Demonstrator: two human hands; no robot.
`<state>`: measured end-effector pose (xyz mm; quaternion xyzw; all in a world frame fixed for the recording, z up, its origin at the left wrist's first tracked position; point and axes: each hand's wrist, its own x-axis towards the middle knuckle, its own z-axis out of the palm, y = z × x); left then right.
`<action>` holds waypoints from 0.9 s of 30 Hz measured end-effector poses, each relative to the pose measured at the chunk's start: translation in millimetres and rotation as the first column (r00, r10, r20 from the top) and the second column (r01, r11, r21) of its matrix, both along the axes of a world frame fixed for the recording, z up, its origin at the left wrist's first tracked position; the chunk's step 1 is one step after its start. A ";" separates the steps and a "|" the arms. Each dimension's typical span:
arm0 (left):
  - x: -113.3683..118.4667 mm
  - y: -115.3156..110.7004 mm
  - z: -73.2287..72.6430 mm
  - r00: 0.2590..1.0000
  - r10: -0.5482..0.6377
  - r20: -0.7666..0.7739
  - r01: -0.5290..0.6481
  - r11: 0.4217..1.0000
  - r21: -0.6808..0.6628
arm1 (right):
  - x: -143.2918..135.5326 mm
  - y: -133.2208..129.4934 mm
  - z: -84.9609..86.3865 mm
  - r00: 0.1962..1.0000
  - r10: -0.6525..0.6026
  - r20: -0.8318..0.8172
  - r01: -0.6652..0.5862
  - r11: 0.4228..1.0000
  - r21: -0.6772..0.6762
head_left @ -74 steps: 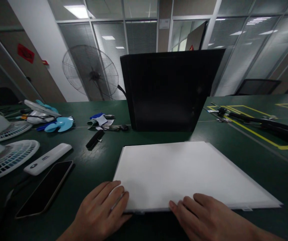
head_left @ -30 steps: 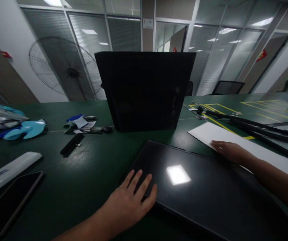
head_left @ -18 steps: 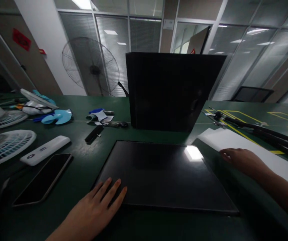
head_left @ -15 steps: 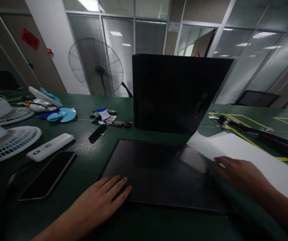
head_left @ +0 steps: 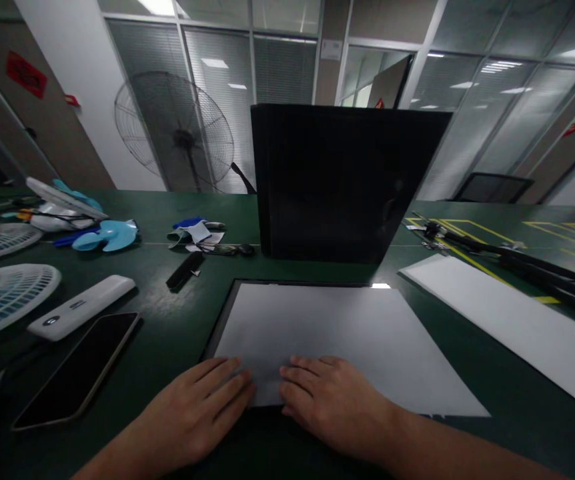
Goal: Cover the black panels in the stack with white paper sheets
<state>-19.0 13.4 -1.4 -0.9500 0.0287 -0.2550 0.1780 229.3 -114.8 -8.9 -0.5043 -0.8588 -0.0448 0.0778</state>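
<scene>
A pale grey sheet (head_left: 327, 333) lies over a flat black panel (head_left: 222, 320), whose dark edge shows along the left and top. My left hand (head_left: 197, 407) rests at the sheet's lower left corner, fingers stretched out. Close to its right, my right hand (head_left: 327, 400) lies flat on the sheet's near edge with its fingers extended. Neither hand grips anything. A large black panel (head_left: 342, 187) stands upright behind the sheet.
A phone (head_left: 80, 370), a white power bank (head_left: 82, 307) and white fan grilles (head_left: 17, 293) are at the left. A small black object (head_left: 185, 270) sits further back. White sheets (head_left: 507, 320) and black rods (head_left: 532, 263) lie right.
The pale sheet now covers the flat panel, which was bare and dark before. My right hand has moved left from the white sheets to beside my left hand. The view has shifted slightly right.
</scene>
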 end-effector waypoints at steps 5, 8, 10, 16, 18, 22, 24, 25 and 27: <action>-8.0 6.8 -17.3 0.994 0.100 -0.036 -0.102 0.992 -0.069 | 18.8 -0.2 14.1 0.991 -0.057 -0.120 0.037 0.985 -0.167; -10.3 9.4 -21.9 0.988 0.130 -0.077 -0.137 0.987 -0.088 | 78.9 -3.5 20.0 0.955 -0.289 -0.069 0.279 0.951 -0.134; -10.8 10.1 -21.8 0.987 0.126 -0.095 -0.136 0.986 -0.099 | 139.0 -7.9 20.3 0.860 -0.508 -0.039 0.507 0.861 -0.041; -8.0 11.1 -15.1 0.988 0.113 -0.105 -0.123 0.988 -0.096 | 311.1 -47.5 -2.8 0.424 -0.903 -0.066 0.905 0.419 0.079; -6.8 11.4 -12.6 0.989 0.105 -0.107 -0.115 0.990 -0.087 | 339.9 -65.1 -16.9 0.360 -0.931 -0.058 0.933 0.359 0.029; -5.7 12.1 -8.9 0.989 0.094 -0.111 -0.103 0.992 -0.078 | 358.4 -84.3 -33.9 0.326 -0.945 -0.026 0.939 0.327 -0.106; -5.7 12.1 -7.5 0.988 0.094 -0.125 -0.104 0.992 -0.078 | 355.7 -84.4 -33.0 0.297 -0.955 0.011 0.945 0.293 -0.149; -5.8 12.0 -6.9 0.987 0.096 -0.130 -0.107 0.991 -0.076 | 352.1 -83.1 -30.1 0.285 -0.958 0.040 0.949 0.276 -0.154; -6.0 11.4 -5.9 0.986 0.099 -0.137 -0.110 0.991 -0.073 | 341.3 -79.4 -19.9 0.272 -0.956 0.108 0.958 0.258 -0.128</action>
